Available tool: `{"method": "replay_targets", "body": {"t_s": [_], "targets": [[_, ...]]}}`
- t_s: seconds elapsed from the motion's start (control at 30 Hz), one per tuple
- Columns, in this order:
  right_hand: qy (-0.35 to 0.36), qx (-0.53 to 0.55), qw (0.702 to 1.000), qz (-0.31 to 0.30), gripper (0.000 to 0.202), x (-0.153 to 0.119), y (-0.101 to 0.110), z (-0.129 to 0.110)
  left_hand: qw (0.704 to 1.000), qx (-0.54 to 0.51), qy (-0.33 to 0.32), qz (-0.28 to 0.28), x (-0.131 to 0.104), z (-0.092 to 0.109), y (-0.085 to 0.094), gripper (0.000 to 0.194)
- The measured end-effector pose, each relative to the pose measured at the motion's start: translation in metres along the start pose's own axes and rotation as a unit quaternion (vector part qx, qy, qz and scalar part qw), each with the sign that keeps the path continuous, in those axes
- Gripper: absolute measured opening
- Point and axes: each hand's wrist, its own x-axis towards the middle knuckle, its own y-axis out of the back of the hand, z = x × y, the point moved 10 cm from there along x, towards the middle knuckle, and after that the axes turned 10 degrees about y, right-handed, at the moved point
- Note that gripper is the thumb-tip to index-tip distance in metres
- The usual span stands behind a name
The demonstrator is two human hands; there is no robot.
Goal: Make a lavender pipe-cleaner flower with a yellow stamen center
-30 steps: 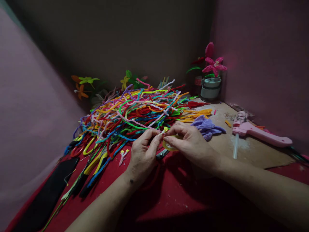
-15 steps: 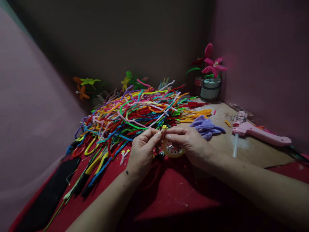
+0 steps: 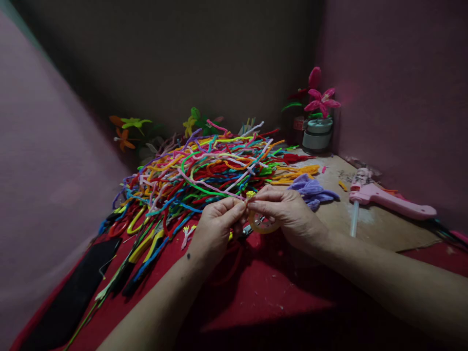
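Observation:
My left hand (image 3: 215, 230) and my right hand (image 3: 292, 214) meet over the red cloth, fingertips pinched together around a small bundle of yellow-tipped stamens (image 3: 250, 195). A roll of clear tape (image 3: 262, 223) hangs under my right hand's fingers, held by that hand. A big heap of coloured pipe cleaners (image 3: 204, 170) lies just beyond both hands. Another small stamen bundle (image 3: 187, 234) lies on the cloth to the left of my left hand.
A pink glue gun (image 3: 387, 202) lies on a brown board (image 3: 373, 224) at the right. Purple petals (image 3: 310, 189) lie near my right hand. A pink pipe-cleaner flower in a pot (image 3: 319, 122) stands at the back right. Orange and yellow flowers (image 3: 127, 129) stand at the back left.
The tape roll has turned from edge-on under my right hand to showing its face. Both hands stay pinched together on the stamens, shifted slightly.

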Motion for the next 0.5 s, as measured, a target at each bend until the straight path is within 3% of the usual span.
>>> {"method": "replay_targets", "body": {"t_s": [0.5], "targets": [[-0.006, 0.016, 1.0, -0.009, 0.011, 0.0005, 0.0002, 0.0019, 0.999, 0.028, -0.016, -0.028, -0.0002, 0.0036, -0.0047, 0.027]]}}
